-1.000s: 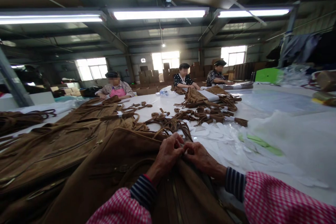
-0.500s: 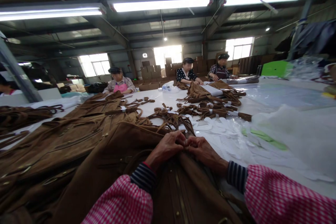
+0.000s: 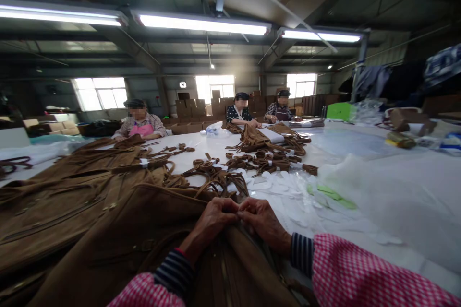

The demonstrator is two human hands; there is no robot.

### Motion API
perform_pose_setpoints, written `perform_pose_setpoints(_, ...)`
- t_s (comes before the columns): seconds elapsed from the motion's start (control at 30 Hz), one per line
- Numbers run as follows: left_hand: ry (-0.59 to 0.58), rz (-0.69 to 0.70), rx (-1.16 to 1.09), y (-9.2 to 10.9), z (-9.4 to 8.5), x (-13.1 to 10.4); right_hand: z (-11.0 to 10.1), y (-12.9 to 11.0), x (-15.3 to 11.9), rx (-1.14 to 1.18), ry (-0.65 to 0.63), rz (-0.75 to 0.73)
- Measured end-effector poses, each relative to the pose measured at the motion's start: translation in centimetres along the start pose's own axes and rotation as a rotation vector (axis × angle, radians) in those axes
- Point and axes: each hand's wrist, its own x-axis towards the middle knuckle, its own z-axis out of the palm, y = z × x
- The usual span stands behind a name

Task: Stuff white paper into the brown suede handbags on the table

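A large brown suede-like bag (image 3: 144, 230) with zips lies right in front of me. Both hands meet at its upper edge, fingertips pinched close together. My left hand (image 3: 215, 218) has its thumb and fingers closed at the edge; my right hand (image 3: 262, 218) is pinched just beside it. Whatever is between the fingertips is too small to make out. More brown bags (image 3: 68, 187) are layered to the left. Bundled brown straps (image 3: 216, 177) lie beyond my hands.
White cut pieces (image 3: 281, 187) and a translucent plastic sheet (image 3: 382, 206) cover the white table (image 3: 194, 144) on the right. Three people sit across the table, one in a pink apron (image 3: 141, 130). A green panel (image 3: 339, 111) stands at the back right.
The view has turned to the right, so the scene sits further left. Both hands remain pinched together at the bag's edge.
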Motion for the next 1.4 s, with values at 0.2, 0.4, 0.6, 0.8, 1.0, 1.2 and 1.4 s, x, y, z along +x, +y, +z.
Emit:
perform_pose_setpoints(0.2,-0.031,0.018,0.015,0.2,-0.2,0.0,-0.3,0.3,0.0,0.007,-0.004,-0.018)
perform_pose_setpoints(0.4,-0.022,0.041,0.011,-0.5,-0.2,0.1,-1.0,-0.2,0.4,0.037,-0.072,0.031)
perform_pose_setpoints(0.6,-0.024,0.067,-0.062,-0.2,-0.3,-0.2,-2.7,-2.1,0.8,0.02,-0.235,0.119)
perform_pose_setpoints(0.8,-0.208,0.106,-0.118,0.8,-0.2,-0.6,-3.7,-4.0,1.4,-0.086,-0.284,0.151)
perform_pose_setpoints(1.0,-0.092,0.047,-0.172,1.2,0.3,-1.0,-6.6,-3.6,5.4,-0.535,-0.391,0.018)
perform_pose_setpoints(1.2,-0.05,-0.039,-0.39,0.3,0.1,-1.2,-14.7,-2.0,14.4,-1.342,0.092,-0.139)
perform_pose_setpoints(1.4,-0.017,-0.064,-0.469,-0.4,0.5,-1.0,-17.0,2.5,18.1,-1.589,0.036,-0.141)
